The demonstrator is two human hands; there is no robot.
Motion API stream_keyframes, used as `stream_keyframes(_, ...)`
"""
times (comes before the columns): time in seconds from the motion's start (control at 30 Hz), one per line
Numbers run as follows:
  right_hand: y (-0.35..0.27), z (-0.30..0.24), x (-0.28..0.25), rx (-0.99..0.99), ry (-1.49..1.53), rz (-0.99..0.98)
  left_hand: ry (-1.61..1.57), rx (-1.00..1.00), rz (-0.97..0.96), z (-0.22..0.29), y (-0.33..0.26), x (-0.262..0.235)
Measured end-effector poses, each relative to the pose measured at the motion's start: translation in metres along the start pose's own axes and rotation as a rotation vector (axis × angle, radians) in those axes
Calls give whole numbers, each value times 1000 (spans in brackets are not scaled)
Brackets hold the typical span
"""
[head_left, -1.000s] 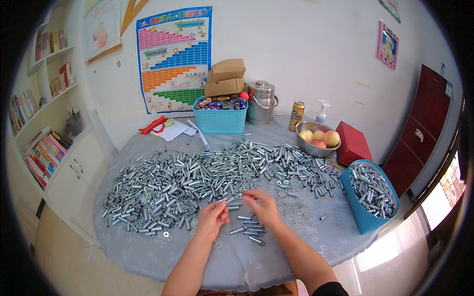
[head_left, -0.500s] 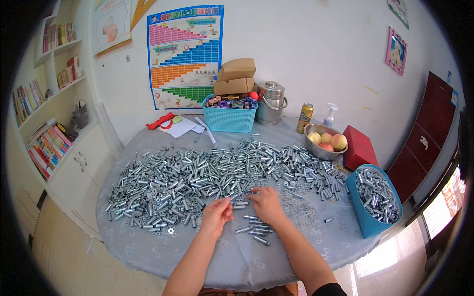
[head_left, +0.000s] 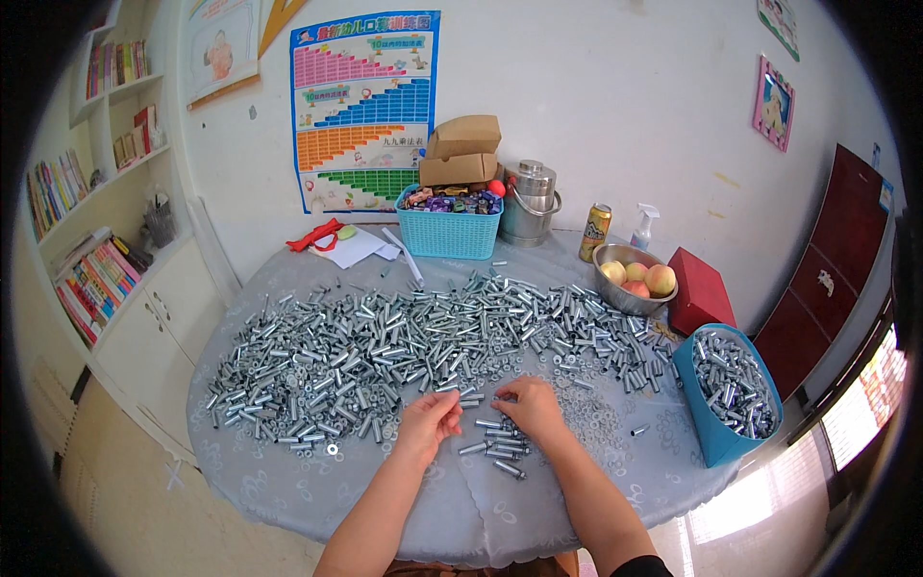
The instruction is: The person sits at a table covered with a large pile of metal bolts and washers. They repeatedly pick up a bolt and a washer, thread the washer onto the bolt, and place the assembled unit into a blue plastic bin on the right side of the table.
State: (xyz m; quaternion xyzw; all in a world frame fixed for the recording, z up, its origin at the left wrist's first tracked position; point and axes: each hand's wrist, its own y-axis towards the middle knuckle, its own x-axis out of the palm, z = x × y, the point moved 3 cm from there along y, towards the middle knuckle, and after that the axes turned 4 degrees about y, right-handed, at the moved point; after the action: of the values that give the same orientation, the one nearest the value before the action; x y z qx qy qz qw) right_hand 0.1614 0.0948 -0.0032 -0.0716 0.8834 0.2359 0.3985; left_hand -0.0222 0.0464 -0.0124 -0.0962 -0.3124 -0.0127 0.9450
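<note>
"How's the left hand (head_left: 429, 423)?"
"Fingers curled in; I can't tell whether they grip anything."
"And the right hand (head_left: 534, 409)?"
"Bent, fingertips close together by the near edge of the metal pile (head_left: 423, 337). Its grip is unclear too."
"Those loose cylinders (head_left: 502, 450)?"
"On the grey surface (head_left: 423, 524), between both forearms, just nearer than the right fingertips."
</note>
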Motion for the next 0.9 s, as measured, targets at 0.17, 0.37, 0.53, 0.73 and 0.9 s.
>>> stream_keyframes(0.17,0,-6,-5,209,601,102,-39,-49,-5,-1,3,-3)
stream_keyframes(0.37,1,-33,-15,13,680,62,40,-31,9,-5,2,-3)
stream_keyframes(0.53,0,-38,-17,-21,634,34,105,-20,58,1,-3,6)
stream_keyframes(0.73,0,-35,-18,-36,626,-20,132,-35,11,-2,1,-1)
stream_keyframes(0.9,-1,-32,-22,-13,648,-141,118,-117,-17,-3,1,-2)
